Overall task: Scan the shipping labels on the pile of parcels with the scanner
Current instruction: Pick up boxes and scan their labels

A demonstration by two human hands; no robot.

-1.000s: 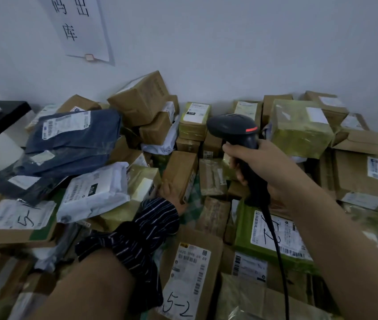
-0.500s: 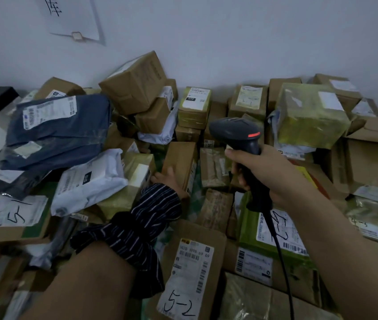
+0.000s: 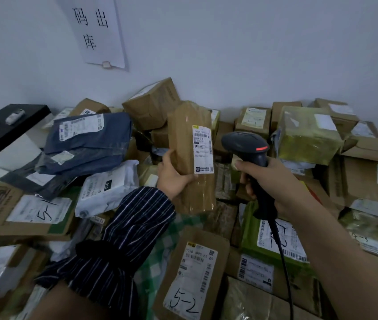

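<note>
Head camera: we look down on a pile (image 3: 365,179) of parcels heaped against a white wall (image 3: 252,54), with cardboard boxes and plastic mailers lying every way across the lower frame. At centre, the left hand (image 3: 171,179), its arm in a dark striped sleeve (image 3: 125,236), grips a tall brown box (image 3: 183,153) near its lower end. The thumb lies on the left face and the fingers wrap behind, holding the box upright above the heap. A white label (image 3: 203,150) on the right part of the box's front is turned toward us.

Just right of the box, the right hand (image 3: 273,181) is closed round the handle of a black scanner (image 3: 248,146). The scanner's head sits level with the label and, as far as the angle lets us judge, faces left toward it. A red strip shows on the side of the head. A black cable (image 3: 282,255) runs from the handle down to the bottom edge of the frame.

Below the hands, a flat box marked "5-2" (image 3: 192,273) lies face up, with a green parcel (image 3: 250,236) just to its right. At centre left, a blue mailer (image 3: 88,139) lies above a white mailer (image 3: 109,188). A paper sign (image 3: 95,31) with large black characters hangs on the wall at upper left.
</note>
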